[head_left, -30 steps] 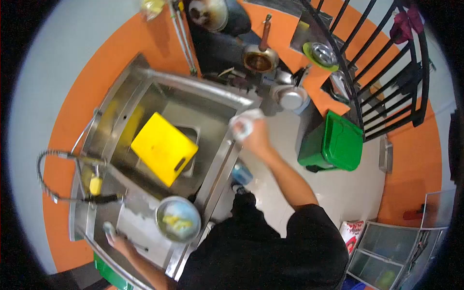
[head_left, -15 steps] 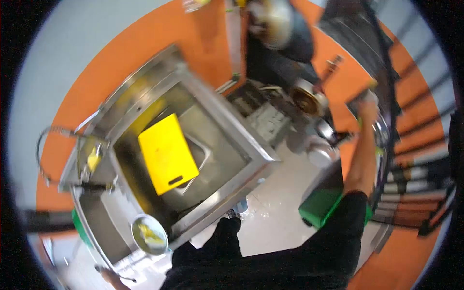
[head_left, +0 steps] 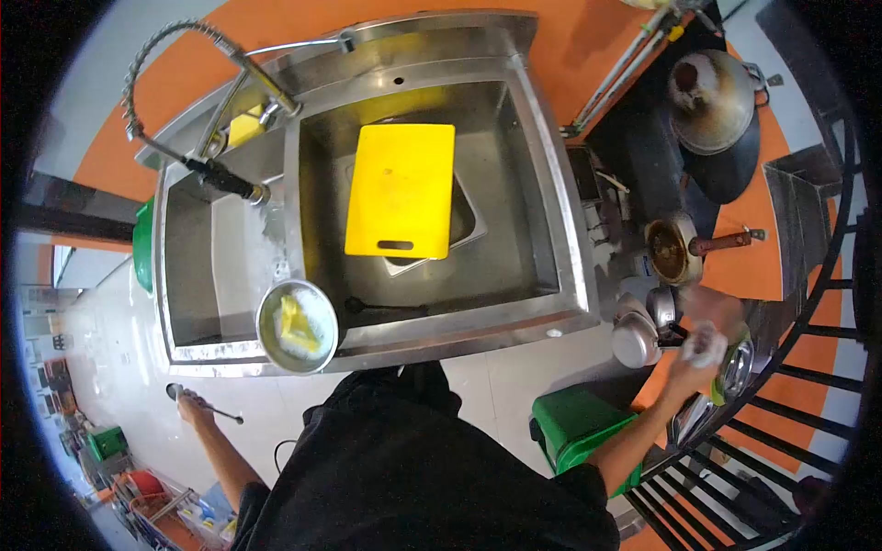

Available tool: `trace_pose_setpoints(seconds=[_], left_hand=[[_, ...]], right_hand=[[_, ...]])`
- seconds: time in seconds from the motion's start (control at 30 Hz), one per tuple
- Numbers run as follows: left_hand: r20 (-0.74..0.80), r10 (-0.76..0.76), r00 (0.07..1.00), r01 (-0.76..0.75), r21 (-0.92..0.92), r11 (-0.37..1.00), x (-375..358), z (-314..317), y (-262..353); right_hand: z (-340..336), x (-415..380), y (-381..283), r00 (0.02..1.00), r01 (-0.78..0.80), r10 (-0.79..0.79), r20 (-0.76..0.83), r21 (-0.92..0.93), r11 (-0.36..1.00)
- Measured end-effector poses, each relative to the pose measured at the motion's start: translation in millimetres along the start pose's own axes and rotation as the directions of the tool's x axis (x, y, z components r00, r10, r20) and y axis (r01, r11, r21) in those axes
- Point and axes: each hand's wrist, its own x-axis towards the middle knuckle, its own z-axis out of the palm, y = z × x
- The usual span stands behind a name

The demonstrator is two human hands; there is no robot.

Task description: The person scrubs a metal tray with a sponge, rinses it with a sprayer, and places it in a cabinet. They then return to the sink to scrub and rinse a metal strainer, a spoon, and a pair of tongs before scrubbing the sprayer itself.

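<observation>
My left hand (head_left: 191, 404), off the sink's left front corner, is closed around a thin ladle (head_left: 226, 415) with a dark round end. My right hand (head_left: 700, 351), reaching far right, looks wet or soapy and is closed on a flat brownish thing (head_left: 715, 310), too blurred to name. Nearest to it are metal pots (head_left: 636, 340) and shiny round metalware (head_left: 735, 369). A bowl (head_left: 266, 354) with a yellow sponge (head_left: 296, 326) and suds stands on the sink's front rim. In the right basin, a yellow cutting board (head_left: 401, 188) lies partly over a metal tray (head_left: 473, 225).
A spray faucet (head_left: 225, 179) hangs over the left basin (head_left: 188, 317). A black ladle (head_left: 354, 305) lies in the right basin. A wok (head_left: 707, 101) and a handled pan (head_left: 672, 248) stand at right. A green bin (head_left: 583, 427) and black railing (head_left: 781, 367) are near my right arm.
My view has turned and levelled, bringing the sink upright in front of me. My right hand stays far right with the flat thing; my left hand still has the ladle.
</observation>
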Motion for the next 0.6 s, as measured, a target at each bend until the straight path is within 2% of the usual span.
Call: trace_pose_setpoints(seconds=[0.03, 0.07, 0.1, 0.13, 0.17, 0.2, 0.27, 0.33, 0.37, 0.4, 0.43, 0.47, 0.53, 0.57, 0.6], left_hand=[[-0.007, -0.014, 1.0, 0.013, -0.033, 0.999, -11, 1, 2], [0.026, -0.031, 0.999, 0.032, -0.035, 0.999, -6, -5, -2], [0.065, -0.048, 0.997, 0.051, -0.039, 0.998, 0, -6, -10], [0.101, -0.037, 0.994, 0.043, -0.057, 0.997, 1, -8, -16], [0.132, -0.084, 0.988, 0.097, -0.097, 0.99, 2, -11, -18], [0.15, -0.086, 0.985, 0.105, -0.125, 0.987, 6, -11, -24], [0.139, -0.1, 0.985, 0.122, -0.158, 0.98, 7, -21, -35], [0.132, -0.101, 0.986, 0.126, -0.195, 0.973, -4, -22, -37], [0.13, -0.097, 0.987, 0.125, -0.23, 0.965, -7, -26, -38], [0.218, -0.094, 0.971, 0.147, -0.245, 0.958, -3, -37, -39], [0.207, -0.098, 0.973, 0.149, -0.247, 0.958, -5, -44, -39], [0.184, -0.077, 0.98, 0.122, -0.245, 0.962, -9, -48, -38], [0.147, -0.061, 0.987, 0.096, -0.246, 0.964, -13, -59, -33], [0.12, -0.029, 0.992, 0.059, -0.255, 0.965, -13, -67, -30], [0.096, 0.002, 0.995, 0.023, -0.259, 0.966, -14, -74, -26]], right_hand=[[7, -10, -29, 0.999, 0.039, -0.043, 0.021, 0.167, 0.985], [10, -16, -78, 0.996, -0.061, 0.03, 0.085, 0.39, 0.919], [17, -16, -122, 0.983, -0.168, 0.091, 0.159, 0.583, 0.795], [38, -28, -140, 0.934, -0.31, 0.098, 0.344, 0.643, 0.7], [50, -32, -179, 0.692, -0.722, 0.217, 0.689, 0.658, 0.212], [85, -48, -193, 0.559, -0.829, 0.146, 0.816, 0.553, 0.083], [119, -38, -237, 0.254, -0.945, -0.077, 0.964, 0.264, 0.193], [189, -53, -247, -0.048, -0.979, -0.248, 0.968, 0.004, 0.205], [217, -62, -251, -0.054, -0.976, -0.253, 0.966, 0.002, 0.217], [244, -73, -256, -0.143, -0.965, -0.237, 0.961, -0.082, 0.25], [263, -85, -258, -0.234, -0.945, -0.215, 0.948, -0.17, 0.281], [277, -95, -260, -0.239, -0.941, -0.22, 0.946, -0.17, 0.294], [304, -112, -262, -0.258, -0.883, 0.028, 0.966, -0.247, 0.399], [326, -125, -257, -0.265, -0.876, 0.025, 0.964, -0.251, 0.411], [352, -140, -244, -0.322, -0.867, 0.09, 0.943, -0.331, 0.372]])
